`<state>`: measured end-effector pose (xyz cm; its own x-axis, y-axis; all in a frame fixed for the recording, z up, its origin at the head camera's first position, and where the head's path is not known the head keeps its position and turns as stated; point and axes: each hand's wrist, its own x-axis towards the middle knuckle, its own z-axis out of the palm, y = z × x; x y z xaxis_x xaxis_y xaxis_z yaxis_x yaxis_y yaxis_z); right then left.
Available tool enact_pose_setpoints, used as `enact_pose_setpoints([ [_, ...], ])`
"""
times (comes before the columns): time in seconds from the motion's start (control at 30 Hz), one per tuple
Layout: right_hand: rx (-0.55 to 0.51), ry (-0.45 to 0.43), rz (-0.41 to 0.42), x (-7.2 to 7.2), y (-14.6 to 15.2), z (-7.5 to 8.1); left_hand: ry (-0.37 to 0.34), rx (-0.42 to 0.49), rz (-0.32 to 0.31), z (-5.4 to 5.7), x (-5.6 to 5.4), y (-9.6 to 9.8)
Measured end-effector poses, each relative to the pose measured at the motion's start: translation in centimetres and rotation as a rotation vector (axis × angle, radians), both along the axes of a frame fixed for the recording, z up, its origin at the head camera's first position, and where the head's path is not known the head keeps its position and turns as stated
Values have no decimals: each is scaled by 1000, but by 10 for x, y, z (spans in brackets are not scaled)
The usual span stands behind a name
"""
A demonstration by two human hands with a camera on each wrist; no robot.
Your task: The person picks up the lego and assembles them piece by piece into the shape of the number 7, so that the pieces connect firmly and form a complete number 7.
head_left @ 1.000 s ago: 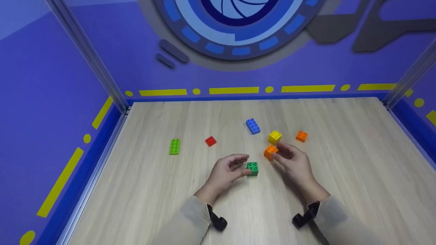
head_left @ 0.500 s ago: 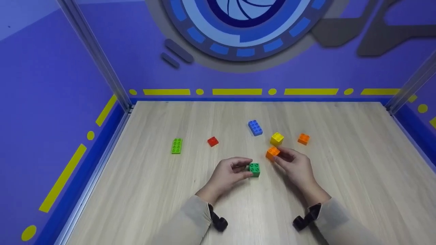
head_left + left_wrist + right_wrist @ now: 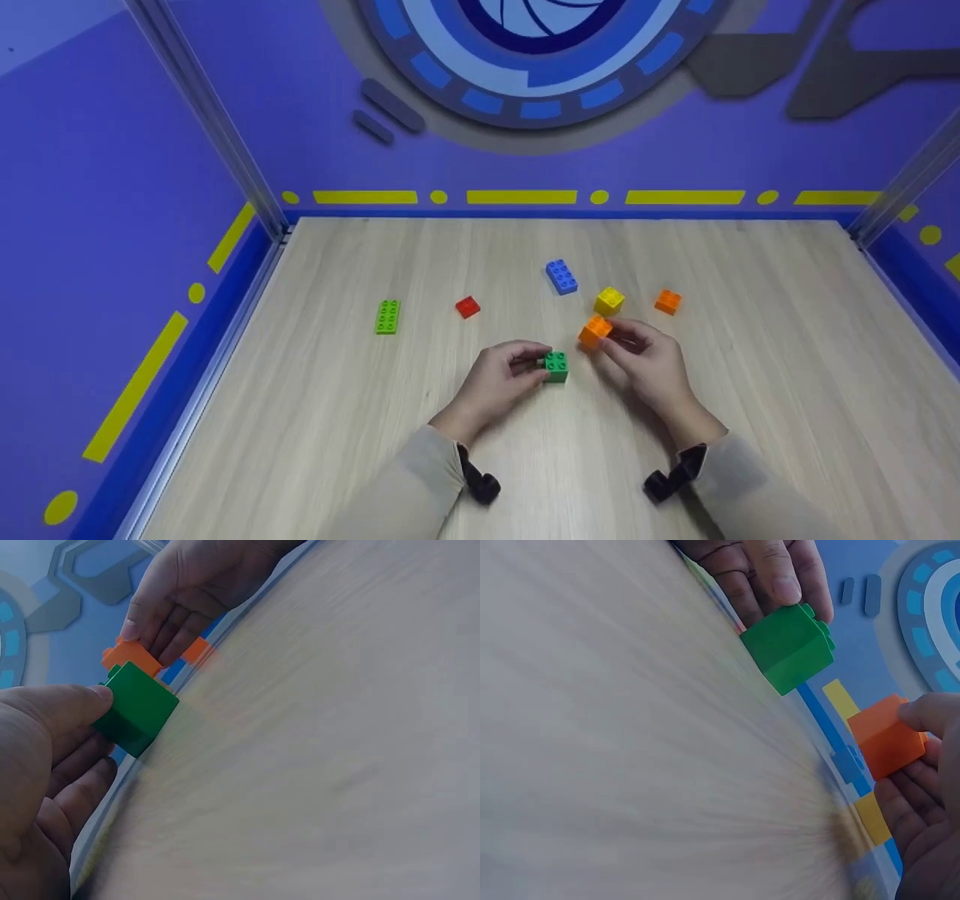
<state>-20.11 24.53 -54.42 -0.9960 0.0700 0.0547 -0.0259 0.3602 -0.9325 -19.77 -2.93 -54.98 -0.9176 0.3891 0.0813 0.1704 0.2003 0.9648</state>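
Observation:
My left hand [image 3: 499,381] pinches a green two-by-two toy brick [image 3: 556,367] between thumb and fingers, its studs facing up. In the left wrist view the thumb presses one side of that green brick [image 3: 136,709], with the other fingers behind. Just up and to the right, my right hand [image 3: 651,365] grips an orange brick [image 3: 595,332] by its right side. That orange brick [image 3: 886,736] tilts in the right wrist view, thumb on one face and fingers beneath. A small gap separates the two held bricks in the head view.
Beyond the right hand stand a yellow brick [image 3: 610,301] and a second orange brick [image 3: 667,302]. Farther back lies a blue brick [image 3: 561,277]. To the left are a red brick [image 3: 467,307] and a lime-green brick [image 3: 388,317]. Printed blue walls [image 3: 360,169] bound the wooden table [image 3: 322,427].
The left fingers and thumb have closed in on the green brick, which has shifted slightly left. The orange brick in my right hand has moved slightly left too. The head view has shifted a little.

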Motion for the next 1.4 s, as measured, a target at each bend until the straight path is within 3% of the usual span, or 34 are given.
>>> enact_pose_setpoints([
  [0.3, -73, 86, -6, 4, -4, 6, -28, -4, 0, 2, 0, 0],
  [0.47, -117, 159, 27, 8, -8, 8, -30, -4, -17, 2, 0, -1],
  [0.87, -172, 241, 72, 14, -13, 6, -24, -12, -36, 2, 1, -2],
  [1.4, -170, 235, 202, 21, -21, 6, -28, -20, -49, 3, 2, -2],
])
